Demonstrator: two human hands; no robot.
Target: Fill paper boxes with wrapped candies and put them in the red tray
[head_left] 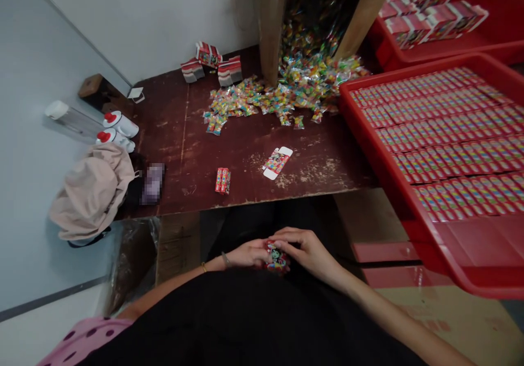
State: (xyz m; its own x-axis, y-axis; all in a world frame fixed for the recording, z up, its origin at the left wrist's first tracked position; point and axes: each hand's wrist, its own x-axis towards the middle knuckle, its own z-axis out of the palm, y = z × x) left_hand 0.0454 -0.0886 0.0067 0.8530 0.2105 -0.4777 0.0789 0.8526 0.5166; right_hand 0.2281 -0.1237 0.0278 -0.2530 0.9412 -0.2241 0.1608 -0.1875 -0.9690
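Close to my body, below the table edge, both hands meet on a small printed candy box [276, 257]. My left hand [250, 253] grips it from the left, thumb along its side. The fingers of my right hand [305, 249] close on its upper right end; the far side of the box is hidden. On the table ahead lies a flattened candy box [278, 162] with white flaps out. To its left, a couple of filled red boxes [222, 180] sit side by side near the table edge.
Wrapped candies [245, 97] spill from a wooden chute [271, 28] over the back of the table [176, 131]. Stacks of flat boxes [230, 71] stand behind. On the right, a red tray [470, 240] holds rows of boxes; another red tray [499, 28] is behind it. Bottles [120, 124] and a beige cloth bag [92, 191] are left.
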